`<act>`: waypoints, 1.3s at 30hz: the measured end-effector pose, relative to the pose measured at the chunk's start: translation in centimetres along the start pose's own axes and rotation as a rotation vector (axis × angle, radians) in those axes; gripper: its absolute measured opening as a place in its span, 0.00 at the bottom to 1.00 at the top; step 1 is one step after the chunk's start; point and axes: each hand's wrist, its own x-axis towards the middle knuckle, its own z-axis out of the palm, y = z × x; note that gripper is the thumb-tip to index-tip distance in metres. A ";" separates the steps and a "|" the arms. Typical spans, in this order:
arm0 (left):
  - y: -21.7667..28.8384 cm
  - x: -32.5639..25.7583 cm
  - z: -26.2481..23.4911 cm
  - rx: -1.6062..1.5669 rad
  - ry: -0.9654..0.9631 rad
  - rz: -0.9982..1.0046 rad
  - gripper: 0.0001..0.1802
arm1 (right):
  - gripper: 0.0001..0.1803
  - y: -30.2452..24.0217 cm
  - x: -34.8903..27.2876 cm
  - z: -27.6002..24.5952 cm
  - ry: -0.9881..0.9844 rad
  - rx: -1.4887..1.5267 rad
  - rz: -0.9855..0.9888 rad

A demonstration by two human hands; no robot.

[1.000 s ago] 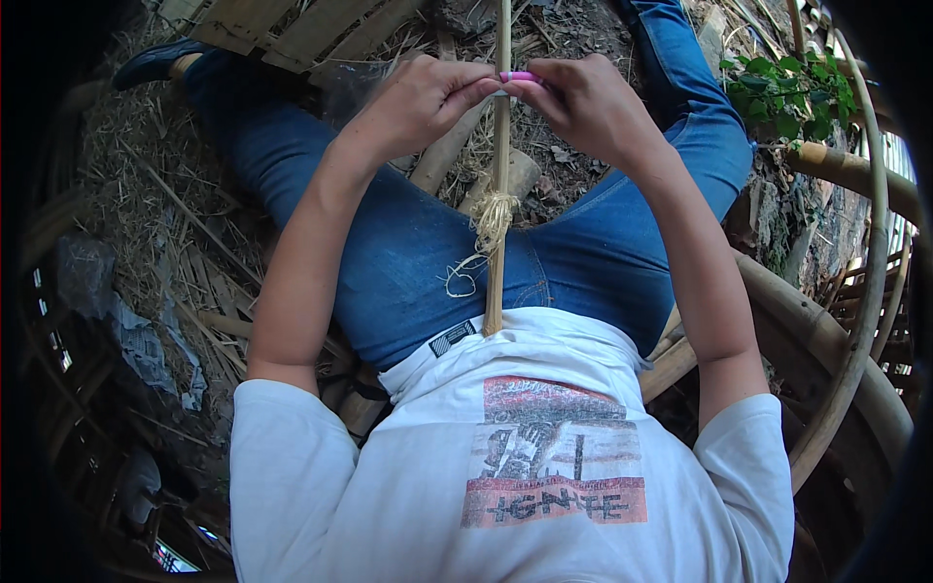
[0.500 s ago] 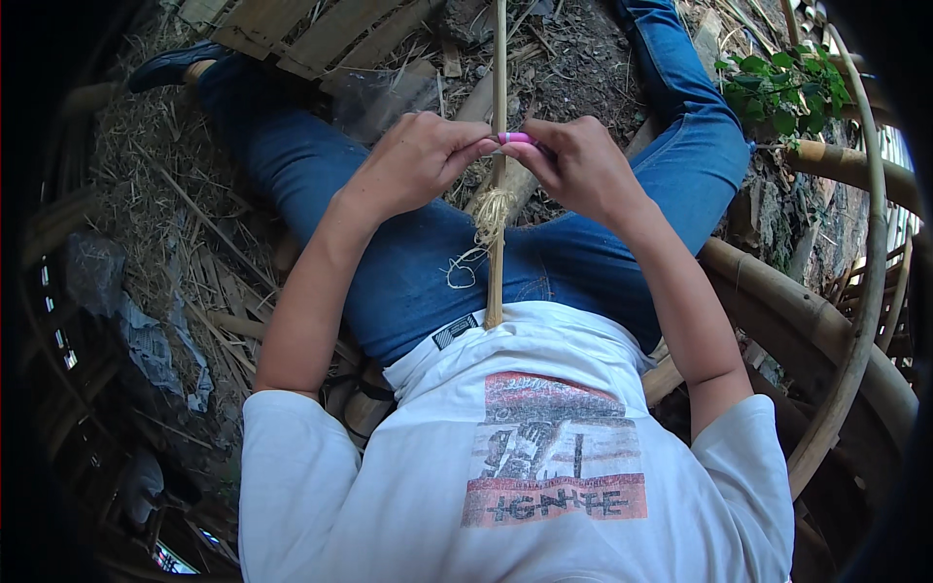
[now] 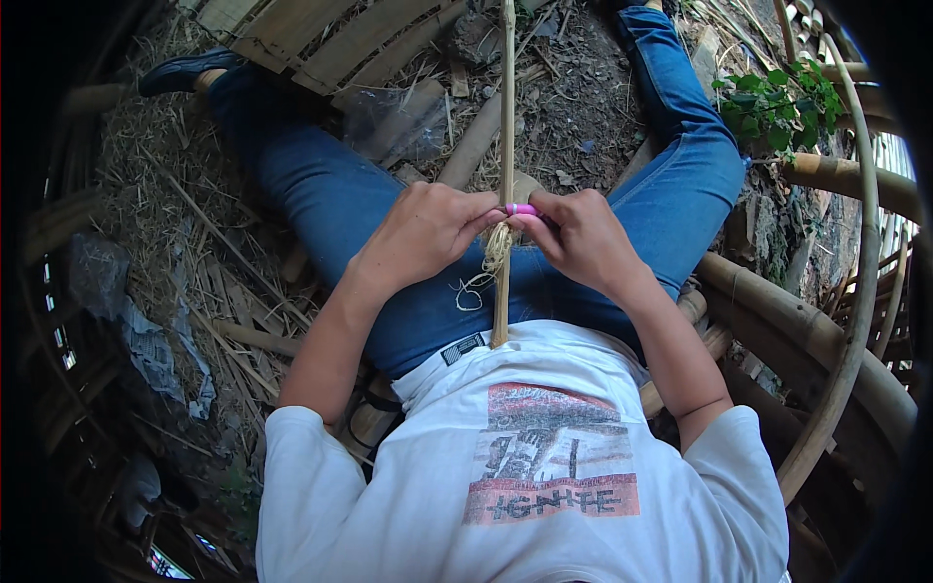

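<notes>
A long, thin wooden stick [image 3: 506,117] stretches away from my waist between my legs, its near end against my white shirt. Across it my hands hold a small pink-handled tool [image 3: 522,209], probably a knife; its working edge is hard to make out. My left hand [image 3: 423,233] pinches the tool's left end, beside the stick. On the other side, my right hand [image 3: 591,241] is closed round the pink handle. Pale curled shavings [image 3: 497,251] cling to the stick just below the tool, and a loose curl hangs over my jeans.
A slatted wooden panel [image 3: 350,44] lies at the far left. Thick bamboo poles [image 3: 816,330] and a bent pole [image 3: 865,243] run along the right, near a leafy green plant [image 3: 777,105]. Straw, crumpled plastic [image 3: 151,350] and wood scraps cover the ground.
Both hands have drawn the pink-handled tool along the stick toward my body, down to the curled shavings. The grip looks the same. The view has shifted slightly.
</notes>
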 end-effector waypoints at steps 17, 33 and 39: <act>-5.0 10.5 -5.5 0.178 -0.002 0.034 0.14 | 0.18 3.3 9.8 -4.2 0.154 0.009 0.023; -9.4 16.8 -8.5 -0.031 -0.241 -0.205 0.17 | 0.17 6.1 17.2 -7.1 0.174 -0.049 -0.050; -9.3 16.8 -8.2 -0.025 -0.142 -0.159 0.16 | 0.16 7.9 17.8 -6.4 0.297 -0.107 -0.196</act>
